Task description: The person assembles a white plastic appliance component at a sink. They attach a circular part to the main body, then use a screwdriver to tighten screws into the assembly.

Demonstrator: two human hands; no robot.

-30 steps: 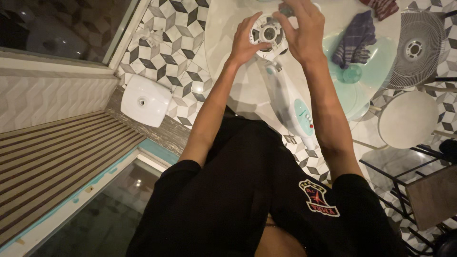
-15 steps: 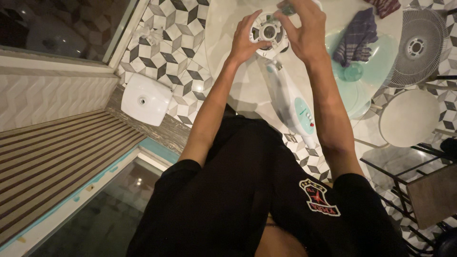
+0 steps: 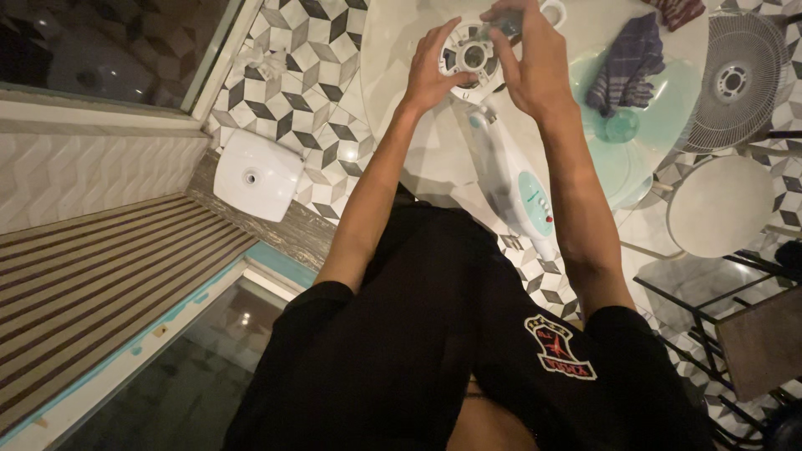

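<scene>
A white fan motor head (image 3: 469, 57), round with a dark hub, faces up over a pale round table (image 3: 393, 50). My left hand (image 3: 430, 73) grips its left rim with thumb and fingers. My right hand (image 3: 528, 63) curls over its upper right edge, fingertips pinched at the rim; whether a small part sits between them is unclear. Below the head runs the fan's white stem (image 3: 501, 167) with a teal control panel (image 3: 535, 205), slanting down towards my body.
A checked cloth (image 3: 628, 60) lies on a teal fan blade (image 3: 647, 104) on the table. A wire fan grille (image 3: 737, 79) lies at the right, above a round white stool (image 3: 718, 209). A white fan base (image 3: 255, 174) rests on the patterned tile floor at the left.
My right hand's fingers have curled in and closed at the head's upper right rim. My left hand keeps its grip; the head has barely moved.
</scene>
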